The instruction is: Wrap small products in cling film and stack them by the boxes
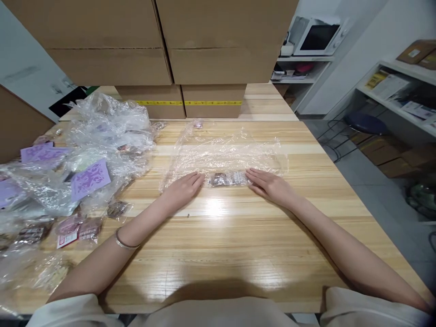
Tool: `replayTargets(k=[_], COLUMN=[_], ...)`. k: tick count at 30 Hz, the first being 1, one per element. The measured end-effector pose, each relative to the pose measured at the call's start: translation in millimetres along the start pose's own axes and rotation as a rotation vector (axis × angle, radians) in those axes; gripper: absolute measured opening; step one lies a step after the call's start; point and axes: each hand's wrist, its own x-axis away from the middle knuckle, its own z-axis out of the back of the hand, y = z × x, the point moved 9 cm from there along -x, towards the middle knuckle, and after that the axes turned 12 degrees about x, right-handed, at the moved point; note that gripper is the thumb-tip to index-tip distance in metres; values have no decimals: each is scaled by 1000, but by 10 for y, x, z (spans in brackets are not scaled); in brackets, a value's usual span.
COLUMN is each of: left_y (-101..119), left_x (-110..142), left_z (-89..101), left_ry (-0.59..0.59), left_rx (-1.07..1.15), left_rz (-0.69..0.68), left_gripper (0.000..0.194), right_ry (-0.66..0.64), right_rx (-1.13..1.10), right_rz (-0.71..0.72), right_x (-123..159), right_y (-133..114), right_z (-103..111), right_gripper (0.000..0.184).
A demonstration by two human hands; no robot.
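A clear plastic bag point(228, 152) lies flat on the wooden table point(238, 236), with a small dark packaged item point(227, 178) inside near its front edge. My left hand point(184, 187) rests flat on the bag's left front corner, fingers stretched out together. My right hand point(269, 184) lies flat on the bag just right of the item, fingers extended toward it. Neither hand grips anything.
A heap of crumpled clear bags point(102, 136) with purple patterned cards point(90, 178) and small packets point(78, 229) covers the table's left side. Stacked cardboard boxes point(190, 50) stand at the back. Shelves point(398, 95), a stool point(364, 122) and a microwave point(318, 38) are to the right.
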Motion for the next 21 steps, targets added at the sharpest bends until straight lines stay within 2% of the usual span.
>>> replayTargets(k=[4,7,11,14,16,19,21], left_y=[-137,-292,-479,-616,-713,-880,-991], left_x=[38,99,173,202,209,257,322], left_z=[46,172,358,448,483,460,443], left_ry=[-8,14,85,102,69,-71,-160], left_rx=[-12,37,81,153,211,352,431], left_rz=[168,285,431,483,459,416,423], left_gripper=[52,47,39,37,36,36,40], right_ry=[-24,-29,1,-14,-30,-42,-27], right_rx=[106,160,148,158,169,124,91], right_rz=[64,67,-9,-123,-177,-166,-140], right_x=[4,33,71,117,155,193,202], right_y=[-41,11,160,350,452,478,448], right_z=[-32,-20,31,56,91,154,193], right_gripper=[44,40,34,31,29,23,29])
